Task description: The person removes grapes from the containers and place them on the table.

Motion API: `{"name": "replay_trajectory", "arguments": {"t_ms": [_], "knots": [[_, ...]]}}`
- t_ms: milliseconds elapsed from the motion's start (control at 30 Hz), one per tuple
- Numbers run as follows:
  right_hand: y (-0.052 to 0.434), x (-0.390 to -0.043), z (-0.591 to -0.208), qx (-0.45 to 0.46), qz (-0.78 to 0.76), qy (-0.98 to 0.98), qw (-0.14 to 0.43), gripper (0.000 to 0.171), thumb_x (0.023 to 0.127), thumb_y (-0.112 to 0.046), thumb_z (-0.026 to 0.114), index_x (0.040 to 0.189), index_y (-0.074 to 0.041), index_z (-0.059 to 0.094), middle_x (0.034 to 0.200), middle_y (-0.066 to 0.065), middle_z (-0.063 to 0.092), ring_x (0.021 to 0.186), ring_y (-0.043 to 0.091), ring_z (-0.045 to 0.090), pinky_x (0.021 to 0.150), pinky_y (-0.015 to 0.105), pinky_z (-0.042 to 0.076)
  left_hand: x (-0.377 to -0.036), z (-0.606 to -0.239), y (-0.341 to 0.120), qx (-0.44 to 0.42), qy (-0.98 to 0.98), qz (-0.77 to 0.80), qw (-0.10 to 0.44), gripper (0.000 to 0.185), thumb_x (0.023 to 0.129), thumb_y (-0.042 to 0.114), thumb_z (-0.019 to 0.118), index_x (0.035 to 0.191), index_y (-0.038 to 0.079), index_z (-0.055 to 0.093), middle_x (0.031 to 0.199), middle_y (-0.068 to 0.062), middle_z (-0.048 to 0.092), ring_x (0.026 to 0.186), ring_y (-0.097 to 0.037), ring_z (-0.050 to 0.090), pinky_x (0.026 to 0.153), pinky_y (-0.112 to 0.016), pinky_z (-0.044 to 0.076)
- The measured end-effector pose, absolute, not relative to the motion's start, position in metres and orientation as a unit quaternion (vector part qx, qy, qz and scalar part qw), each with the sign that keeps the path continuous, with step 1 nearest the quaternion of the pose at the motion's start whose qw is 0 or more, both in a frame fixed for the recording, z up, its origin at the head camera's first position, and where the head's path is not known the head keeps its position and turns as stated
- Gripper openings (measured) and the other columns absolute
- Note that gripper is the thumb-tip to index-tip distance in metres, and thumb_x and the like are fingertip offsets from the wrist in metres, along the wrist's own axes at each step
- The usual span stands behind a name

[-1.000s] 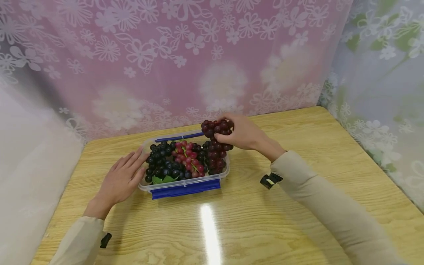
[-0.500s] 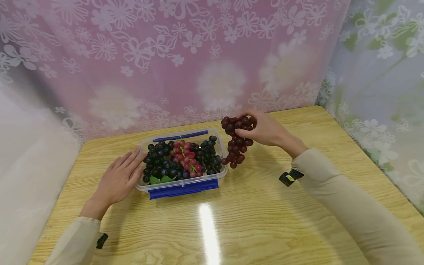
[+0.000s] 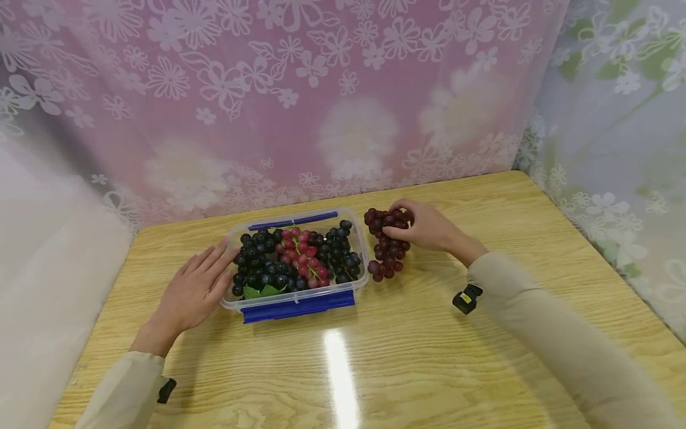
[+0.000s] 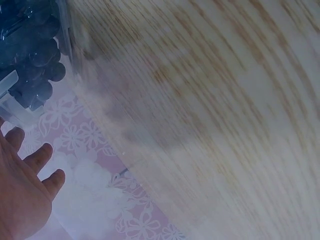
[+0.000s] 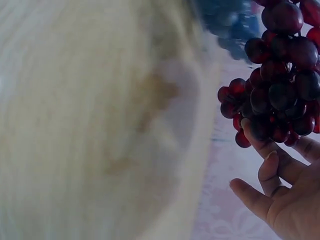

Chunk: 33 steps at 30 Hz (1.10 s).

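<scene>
The box (image 3: 300,298) and the grapes (image 3: 387,250) beside it block the table's (image 3: 429,357) back middle; curtains (image 3: 321,107) close the far edge; the near tabletop lies open.

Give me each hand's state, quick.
Left hand: open, flat against the clear container.
Right hand: holding the dark red grape bunch.

The left hand (image 3: 194,292) lies flat, palm down, with its fingers straight and slightly spread, pointing forward and to the right from a bent wrist in a beige sleeve. The right hand (image 3: 429,229) reaches forward from a long, outstretched arm in the same sleeve, its fingers (image 5: 267,150) and thumb curled in a grip.
</scene>
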State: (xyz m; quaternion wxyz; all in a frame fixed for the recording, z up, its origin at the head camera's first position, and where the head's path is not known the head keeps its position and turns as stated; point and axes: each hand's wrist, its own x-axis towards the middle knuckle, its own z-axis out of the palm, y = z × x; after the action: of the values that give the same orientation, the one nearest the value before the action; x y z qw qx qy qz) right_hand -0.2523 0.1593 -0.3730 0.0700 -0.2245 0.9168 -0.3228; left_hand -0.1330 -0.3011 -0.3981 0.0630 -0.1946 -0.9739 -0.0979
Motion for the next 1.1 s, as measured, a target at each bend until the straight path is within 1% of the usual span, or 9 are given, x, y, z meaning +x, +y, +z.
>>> {"name": "replay_trajectory", "arguments": {"t_ms": [133,233,367,467,667,767,833,933,1100], "knots": [[0.152,-0.256,-0.390,-0.234,-0.312,0.916,0.092,0.063,0.086,-0.055,0.064,0.131,-0.014,0.052,0.112,0.013,0.062,0.091,0.025,0.060,0.077,0.044,0.050,-0.133,-0.399,-0.301,-0.193,-0.974,-0.097,0.064,0.052,0.105,0.036,0.035,0.153,0.018,0.027,0.159,-0.003,0.015,0.140,-0.033,0.023,0.110,-0.054,0.018],[0.143,-0.257,-0.398,-0.240,-0.294,0.920,0.097,0.067,0.085,-0.054,0.065,0.134,-0.010,0.050,0.113,0.013,0.062,0.091,0.025,0.061,0.080,0.045,0.050,-0.133,-0.399,-0.302,-0.193,-0.975,-0.096,0.063,0.052,0.105,0.036,0.035,0.154,0.019,0.026,0.159,-0.003,0.015,0.140,-0.033,0.023,0.110,-0.054,0.019],[0.134,-0.256,-0.404,-0.234,-0.238,0.939,0.079,0.072,0.085,-0.057,0.063,0.137,-0.009,0.049,0.114,0.014,0.064,0.104,0.032,0.057,0.087,0.051,0.047,-0.134,-0.399,-0.301,-0.194,-0.974,-0.097,0.062,0.053,0.105,0.036,0.035,0.153,0.019,0.026,0.159,-0.004,0.015,0.140,-0.033,0.023,0.110,-0.055,0.019],[0.129,-0.254,-0.406,-0.237,-0.185,0.951,0.066,0.074,0.086,-0.059,0.061,0.139,-0.010,0.048,0.111,0.016,0.064,0.109,0.037,0.053,0.089,0.052,0.045,-0.134,-0.399,-0.301,-0.194,-0.974,-0.098,0.065,0.052,0.104,0.036,0.035,0.153,0.017,0.029,0.159,-0.004,0.015,0.140,-0.034,0.023,0.109,-0.055,0.020],[0.122,-0.251,-0.407,-0.243,-0.148,0.957,0.052,0.071,0.088,-0.056,0.060,0.139,-0.008,0.048,0.108,0.018,0.065,0.105,0.038,0.054,0.091,0.052,0.043,-0.134,-0.399,-0.302,-0.190,-0.974,-0.101,0.064,0.052,0.104,0.036,0.035,0.153,0.018,0.028,0.159,-0.003,0.015,0.140,-0.033,0.022,0.108,-0.057,0.021],[0.119,-0.249,-0.407,-0.241,-0.137,0.960,0.045,0.070,0.088,-0.054,0.059,0.138,-0.006,0.048,0.109,0.018,0.065,0.107,0.039,0.053,0.100,0.054,0.035,-0.134,-0.399,-0.303,-0.190,-0.974,-0.100,0.065,0.052,0.104,0.036,0.035,0.153,0.018,0.028,0.159,-0.003,0.015,0.141,-0.032,0.022,0.108,-0.057,0.021],[0.117,-0.249,-0.408,-0.240,-0.129,0.961,0.041,0.069,0.089,-0.053,0.059,0.138,-0.006,0.048,0.110,0.018,0.066,0.109,0.040,0.052,0.106,0.055,0.027,-0.134,-0.399,-0.302,-0.191,-0.974,-0.099,0.065,0.052,0.104,0.036,0.035,0.153,0.018,0.028,0.159,-0.003,0.015,0.141,-0.032,0.023,0.109,-0.056,0.020],[0.115,-0.247,-0.408,-0.235,-0.123,0.963,0.039,0.067,0.091,-0.051,0.058,0.138,-0.005,0.048,0.111,0.019,0.066,0.111,0.041,0.051,0.110,0.056,0.016,-0.134,-0.398,-0.301,-0.193,-0.974,-0.098,0.066,0.052,0.104,0.036,0.035,0.153,0.018,0.028,0.158,-0.004,0.016,0.140,-0.032,0.023,0.109,-0.054,0.020],[0.112,-0.243,-0.408,-0.229,-0.120,0.966,0.027,0.066,0.091,-0.049,0.059,0.138,-0.004,0.048,0.107,0.019,0.068,0.112,0.042,0.050,0.111,0.057,0.011,-0.133,-0.398,-0.300,-0.191,-0.974,-0.101,0.066,0.052,0.104,0.036,0.035,0.153,0.019,0.028,0.158,-0.004,0.017,0.140,-0.032,0.023,0.109,-0.056,0.021]]}}
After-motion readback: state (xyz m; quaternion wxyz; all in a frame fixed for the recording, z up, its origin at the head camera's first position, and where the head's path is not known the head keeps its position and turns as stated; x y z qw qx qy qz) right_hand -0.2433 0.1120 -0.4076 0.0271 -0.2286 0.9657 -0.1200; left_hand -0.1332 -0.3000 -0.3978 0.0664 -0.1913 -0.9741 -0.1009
